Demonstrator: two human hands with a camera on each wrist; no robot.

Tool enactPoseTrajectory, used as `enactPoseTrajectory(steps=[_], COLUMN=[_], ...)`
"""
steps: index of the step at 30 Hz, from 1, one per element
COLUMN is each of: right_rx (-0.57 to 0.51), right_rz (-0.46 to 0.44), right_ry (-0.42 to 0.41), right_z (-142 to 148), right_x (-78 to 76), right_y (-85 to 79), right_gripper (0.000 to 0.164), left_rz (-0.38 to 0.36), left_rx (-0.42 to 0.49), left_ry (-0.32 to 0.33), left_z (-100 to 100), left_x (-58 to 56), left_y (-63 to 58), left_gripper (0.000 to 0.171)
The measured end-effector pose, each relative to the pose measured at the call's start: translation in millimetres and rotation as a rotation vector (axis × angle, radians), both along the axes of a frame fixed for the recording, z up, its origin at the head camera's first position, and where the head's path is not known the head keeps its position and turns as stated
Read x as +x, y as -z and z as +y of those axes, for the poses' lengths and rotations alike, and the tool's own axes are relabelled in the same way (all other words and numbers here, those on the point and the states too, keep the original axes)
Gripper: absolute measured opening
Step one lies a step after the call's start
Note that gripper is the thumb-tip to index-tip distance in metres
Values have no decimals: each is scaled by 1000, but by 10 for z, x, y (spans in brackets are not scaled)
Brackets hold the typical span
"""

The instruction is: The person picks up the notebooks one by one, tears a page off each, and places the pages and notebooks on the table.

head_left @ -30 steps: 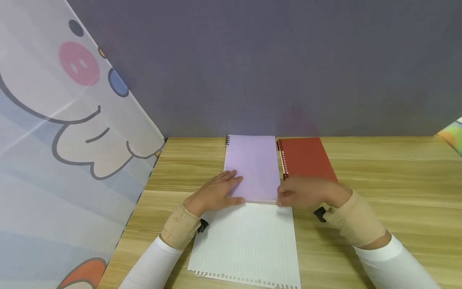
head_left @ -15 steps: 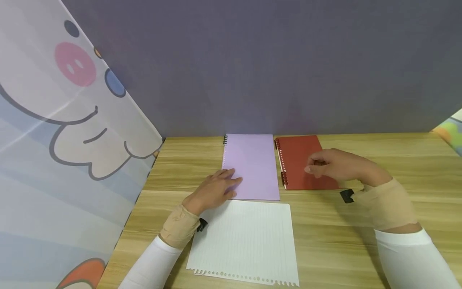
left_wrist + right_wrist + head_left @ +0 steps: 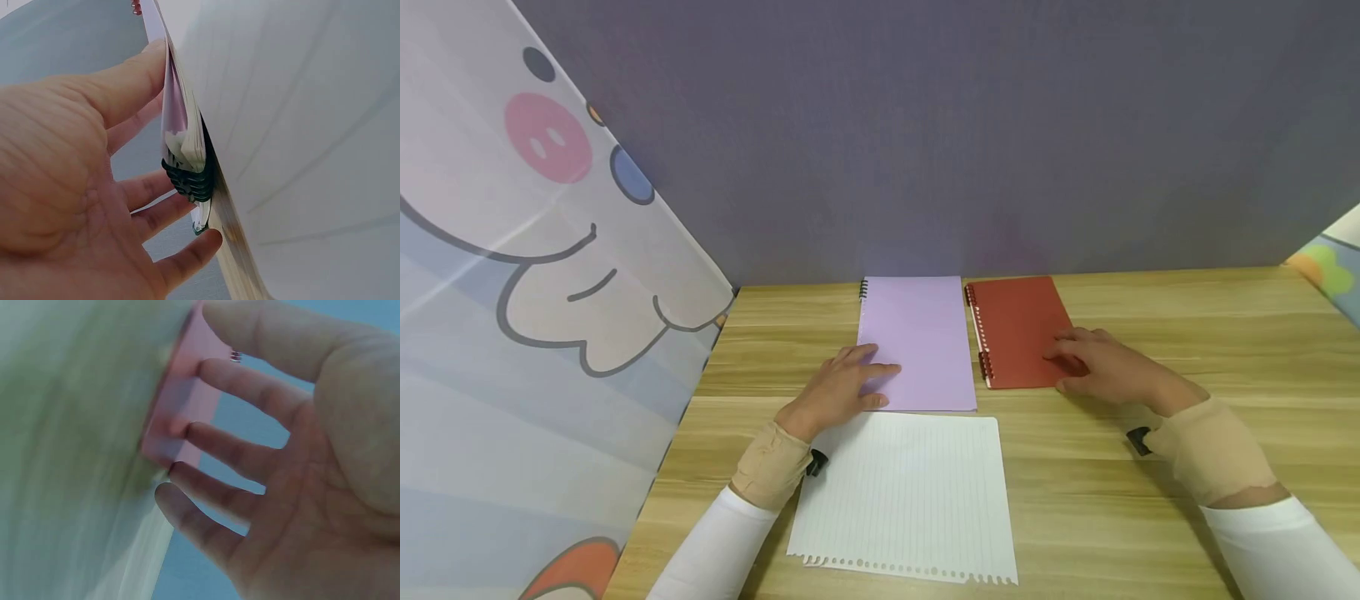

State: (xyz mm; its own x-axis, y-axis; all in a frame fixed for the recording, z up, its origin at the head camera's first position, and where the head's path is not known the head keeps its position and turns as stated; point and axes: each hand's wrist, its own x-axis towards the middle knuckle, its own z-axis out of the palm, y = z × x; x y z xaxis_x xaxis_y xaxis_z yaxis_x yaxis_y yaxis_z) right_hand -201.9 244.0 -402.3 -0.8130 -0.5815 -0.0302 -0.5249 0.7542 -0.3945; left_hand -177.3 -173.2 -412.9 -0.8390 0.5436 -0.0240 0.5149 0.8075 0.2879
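Note:
A light purple spiral notebook (image 3: 921, 333) lies closed near the back of the table, its dark green rings at the left edge. My left hand (image 3: 835, 390) rests on its lower left part with spread fingers; the left wrist view shows the thumb on the cover and the other fingers by the rings (image 3: 190, 181). Just right of it lies a red spiral notebook (image 3: 1018, 333), also closed. My right hand (image 3: 1112, 367) is at its lower right corner, fingers extended over the cover and gripping nothing. In the right wrist view the fingertips (image 3: 209, 367) are at the red cover.
Loose lined sheets (image 3: 906, 496) with torn punched edges toward me lie below the purple notebook, partly under my left wrist. A grey wall (image 3: 962, 142) rises directly behind the wooden table (image 3: 1225, 358). A cartoon-printed panel (image 3: 550, 292) borders the left side.
My right hand has left the purple notebook's lower right corner, opened its fingers and moved right to the red notebook's corner. My left hand stays on the purple notebook.

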Motion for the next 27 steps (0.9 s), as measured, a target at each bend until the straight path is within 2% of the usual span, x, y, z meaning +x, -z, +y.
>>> enactPoseTrajectory(steps=[5, 11, 15, 21, 27], right_rx=[24, 39, 43, 41, 59], right_rz=[69, 102, 103, 99, 85], right_ry=[1, 9, 13, 31, 50], right_z=[20, -14, -15, -21, -24], right_x=[24, 12, 1, -14, -19], right_y=[37, 37, 47, 77, 71], right_gripper=[42, 39, 40, 39, 37], left_rz=[19, 88, 159, 194, 218], left_rx=[8, -70, -80, -41, -58], left_ry=[19, 19, 77, 165, 234], left_z=[-1, 66, 149, 279, 553], left_x=[-14, 7, 37, 100, 54], left_y=[9, -28, -85, -218, -336], left_gripper=[48, 44, 37, 35, 32])
